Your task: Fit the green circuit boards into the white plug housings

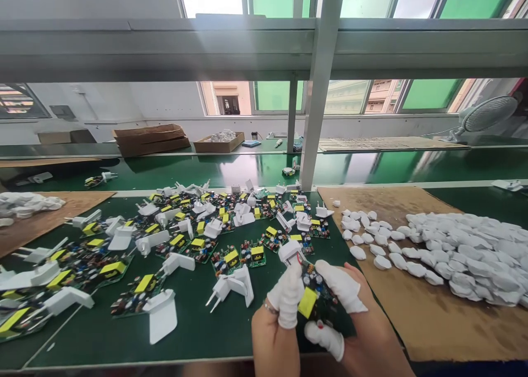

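Both my hands meet at the near edge of the green bench, fingertips in white finger cots. My left hand [277,323] and my right hand [358,316] pinch one green circuit board [314,295] with a yellow transformer between them. A white plug piece [291,251] hangs on wires at the board's far end. Several more boards with white plug pieces [173,239] lie spread over the green mat to the left. One loose plug piece [233,287] rests just left of my hands.
A cardboard sheet [424,311] on the right carries a heap of white plastic covers [457,256]. A grey post [319,86] rises behind the parts. Beyond it run a glossy green belt [371,165], cardboard boxes [150,139] and a fan [487,116].
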The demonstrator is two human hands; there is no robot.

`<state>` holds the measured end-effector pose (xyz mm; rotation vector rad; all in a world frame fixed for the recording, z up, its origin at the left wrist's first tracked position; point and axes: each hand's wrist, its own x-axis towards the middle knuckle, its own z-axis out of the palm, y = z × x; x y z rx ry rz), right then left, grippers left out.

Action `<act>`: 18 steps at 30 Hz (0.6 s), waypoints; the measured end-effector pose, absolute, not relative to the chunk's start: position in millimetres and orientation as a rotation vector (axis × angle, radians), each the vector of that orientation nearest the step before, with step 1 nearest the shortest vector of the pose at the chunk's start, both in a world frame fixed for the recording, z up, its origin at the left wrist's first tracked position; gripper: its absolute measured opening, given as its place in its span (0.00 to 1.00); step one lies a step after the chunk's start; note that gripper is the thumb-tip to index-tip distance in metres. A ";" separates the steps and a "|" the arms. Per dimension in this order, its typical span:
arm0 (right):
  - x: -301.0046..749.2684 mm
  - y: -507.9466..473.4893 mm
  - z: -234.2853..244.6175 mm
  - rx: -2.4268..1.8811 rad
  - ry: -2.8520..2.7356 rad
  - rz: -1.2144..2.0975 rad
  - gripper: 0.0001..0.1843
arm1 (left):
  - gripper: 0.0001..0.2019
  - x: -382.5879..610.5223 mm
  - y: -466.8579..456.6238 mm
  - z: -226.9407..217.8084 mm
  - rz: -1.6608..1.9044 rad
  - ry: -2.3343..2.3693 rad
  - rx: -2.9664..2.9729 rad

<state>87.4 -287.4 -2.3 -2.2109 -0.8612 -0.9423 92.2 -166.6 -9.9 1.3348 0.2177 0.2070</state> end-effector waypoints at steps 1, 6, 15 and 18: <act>87.5 -286.2 -3.5 -2.198 -0.866 -0.942 0.21 | 0.13 98.0 -166.5 -12.7 0.208 0.223 1.347; 89.2 -287.0 -6.9 -2.206 -0.776 -0.783 0.23 | 0.14 133.8 -163.5 -21.7 0.148 0.222 1.405; 85.2 -289.3 2.3 -1.880 -0.766 -0.378 0.28 | 0.11 75.1 -129.9 0.9 0.257 0.154 1.500; 88.0 -288.7 0.5 -1.922 -0.800 -0.398 0.27 | 0.14 68.4 -128.6 3.1 0.268 0.146 1.506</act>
